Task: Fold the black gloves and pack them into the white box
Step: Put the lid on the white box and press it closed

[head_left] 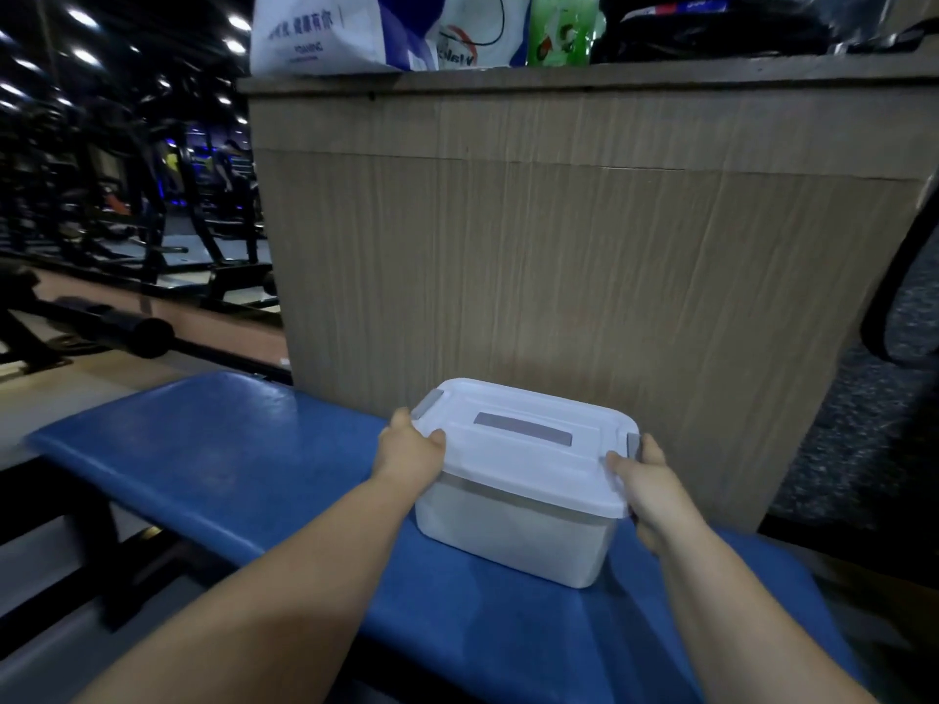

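The white box stands on the blue padded bench, with its white lid on top and a grey handle strip across the lid. My left hand grips the lid's left end, thumb on top beside a grey clasp. My right hand grips the lid's right end, thumb on top, fingers around the other grey clasp. No black gloves are visible; the box's inside is hidden by the lid.
Right behind the box rises a tall wooden counter with bags and a green bottle on top. Gym machines fill the dark left background. A barbell lies on the floor at left.
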Available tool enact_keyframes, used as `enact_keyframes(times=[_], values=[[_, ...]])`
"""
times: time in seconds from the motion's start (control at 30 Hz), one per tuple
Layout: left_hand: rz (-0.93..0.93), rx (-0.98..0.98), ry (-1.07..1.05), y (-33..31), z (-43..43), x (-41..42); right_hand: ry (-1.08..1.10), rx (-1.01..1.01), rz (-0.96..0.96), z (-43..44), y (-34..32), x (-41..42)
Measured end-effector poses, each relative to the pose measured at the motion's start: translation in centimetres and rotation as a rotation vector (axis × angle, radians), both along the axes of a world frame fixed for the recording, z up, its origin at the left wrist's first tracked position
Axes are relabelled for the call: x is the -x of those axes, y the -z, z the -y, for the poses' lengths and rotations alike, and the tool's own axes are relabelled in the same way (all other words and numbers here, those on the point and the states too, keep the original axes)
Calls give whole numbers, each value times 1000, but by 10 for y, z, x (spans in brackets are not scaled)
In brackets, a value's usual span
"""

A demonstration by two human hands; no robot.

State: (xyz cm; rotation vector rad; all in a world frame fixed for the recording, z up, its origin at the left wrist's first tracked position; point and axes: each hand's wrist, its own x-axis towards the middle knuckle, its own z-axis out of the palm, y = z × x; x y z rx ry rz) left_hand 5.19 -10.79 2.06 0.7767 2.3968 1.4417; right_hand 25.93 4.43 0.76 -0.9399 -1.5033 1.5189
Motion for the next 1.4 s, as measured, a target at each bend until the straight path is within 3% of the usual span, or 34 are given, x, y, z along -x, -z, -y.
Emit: enact_keyframes(times=[0.13, 0.37, 0.8, 0.97, 1.2, 1.4], values=[[-47, -20, -56, 1, 13, 32, -34, -16, -14, 15, 0, 46], [-183, 102, -172, 5, 24, 85, 27, -159, 188, 34, 5, 122], [-273, 159, -198, 9, 26, 204, -83, -295, 322, 48, -3, 225], [-288, 139, -174, 10, 21, 222, -93, -350, 417, 39, -4, 245], [-321, 169, -157, 14, 12, 228, -105, -364, 411, 28, -2, 251], [-447, 396, -103, 9, 11, 234, -137, -451, 576, 28, -6, 250]])
